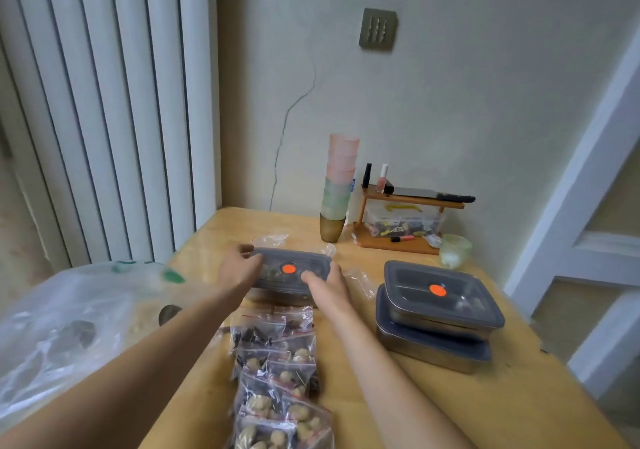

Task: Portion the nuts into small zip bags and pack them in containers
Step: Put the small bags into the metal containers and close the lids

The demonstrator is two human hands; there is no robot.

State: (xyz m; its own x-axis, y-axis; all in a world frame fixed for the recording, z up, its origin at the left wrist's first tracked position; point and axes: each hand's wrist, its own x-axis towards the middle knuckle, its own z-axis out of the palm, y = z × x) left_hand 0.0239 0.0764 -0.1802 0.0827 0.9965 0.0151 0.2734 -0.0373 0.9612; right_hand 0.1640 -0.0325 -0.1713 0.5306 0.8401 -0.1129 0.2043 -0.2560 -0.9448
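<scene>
A lidded grey container [294, 261] with an orange dot sits mid-table on the wooden table [450, 396]. My left hand [239, 268] grips its left end and my right hand [325, 284] presses on its near right side, fingers on the lid. Nearer me lie several small zip bags of nuts [277, 379] in a pile. To the right stand two more lidded containers [440, 306], stacked, the top one with an orange dot. A large clear plastic bag [62, 331] lies at the left.
At the back stand a stack of pink and green cups [339, 185], a small wooden shelf [408, 203] with bottles and a clear box, and a green glass cup [453, 249]. Empty clear bags [270, 240] lie behind the held container. A wall is behind, a radiator left.
</scene>
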